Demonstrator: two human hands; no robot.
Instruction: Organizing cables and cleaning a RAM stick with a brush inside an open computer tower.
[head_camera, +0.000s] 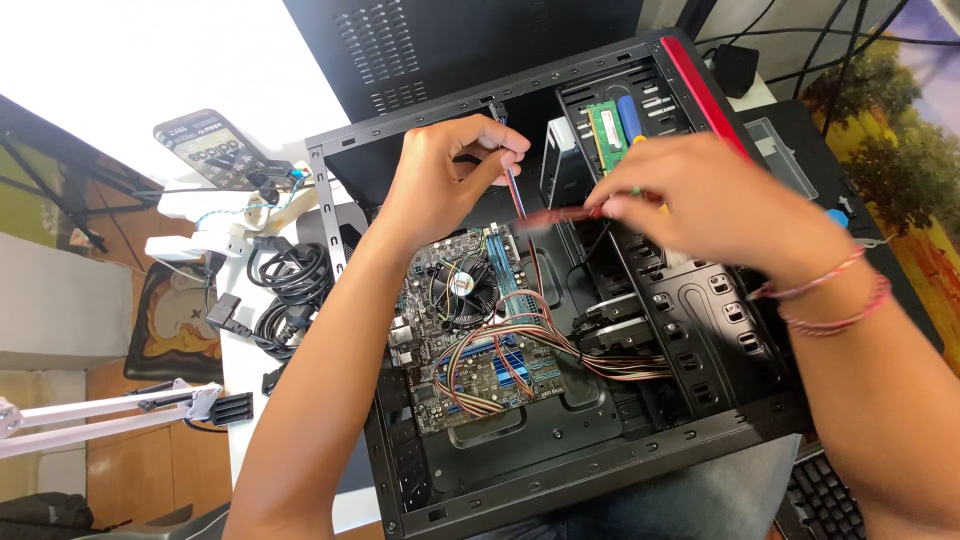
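PC case (560, 470) lies on its side on the bench (250, 60), open face up, so the motherboard (480, 320) is reachable. Left hand (445, 170) pinches a thin red cable (545, 215) taut over the board; right hand (700, 195), motion-blurred, grips its other end near the drive bays. Loose power cords (290, 290) sit beside the case.

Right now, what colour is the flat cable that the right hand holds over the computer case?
Red. The flat cable shows best in the head view, beside the right hand.
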